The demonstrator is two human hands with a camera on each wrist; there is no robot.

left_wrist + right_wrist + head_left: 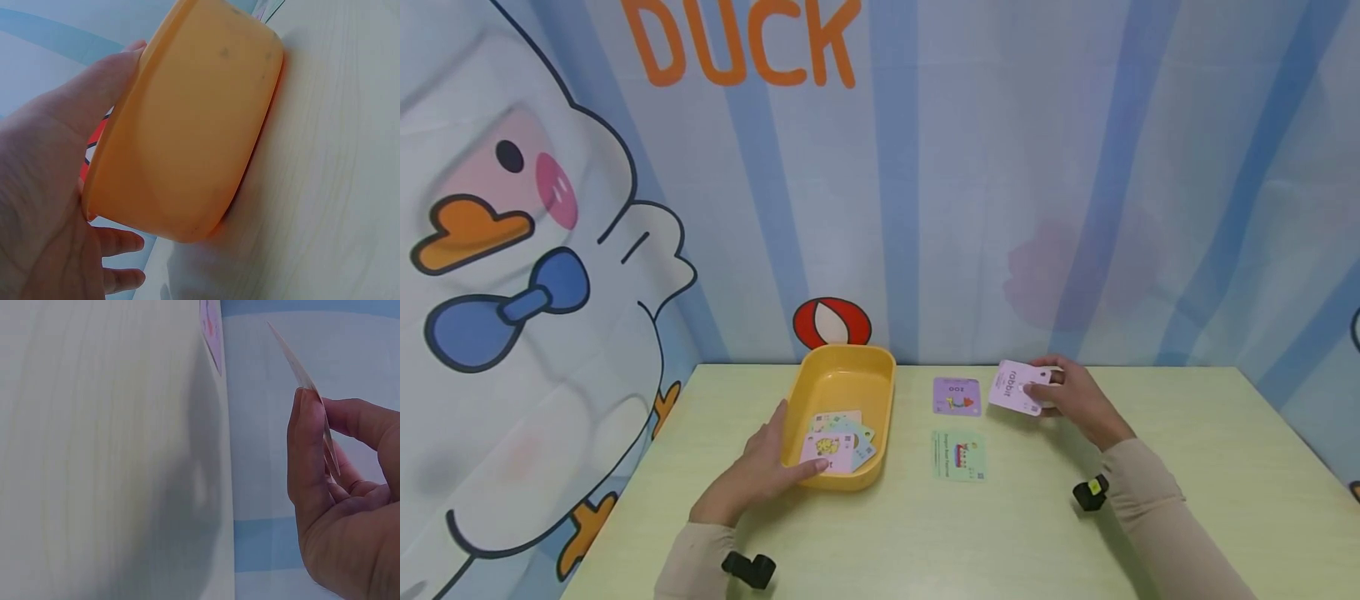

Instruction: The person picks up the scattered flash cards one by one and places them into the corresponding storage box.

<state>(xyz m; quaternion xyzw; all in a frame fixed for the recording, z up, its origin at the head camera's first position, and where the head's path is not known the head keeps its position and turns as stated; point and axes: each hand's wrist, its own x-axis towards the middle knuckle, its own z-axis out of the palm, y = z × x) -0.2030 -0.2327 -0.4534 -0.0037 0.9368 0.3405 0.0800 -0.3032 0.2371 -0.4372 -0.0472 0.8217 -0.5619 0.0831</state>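
My right hand (1082, 400) pinches a pale purple flashcard (1011, 385) with "rabbit" printed on it. In the right wrist view the card (294, 359) shows nearly edge-on, thumb on one face and fingers behind, raised over its shadow on the table. At the yellow plastic bin (887, 400), my left hand (760, 467) grips the near-left side, thumb over the rim. The left wrist view shows the bin's outer wall (194, 119) and fingers on the outside. Several cards (831, 450) lie overlapped inside the bin, a yellow animal picture on top.
Between bin and right hand, a purple "zoo" card (957, 397) and a green card with a boat picture (959, 456) lie flat, one behind the other. The light wooden table (970, 542) ends at a printed duck backdrop (970, 208) behind and to the left.
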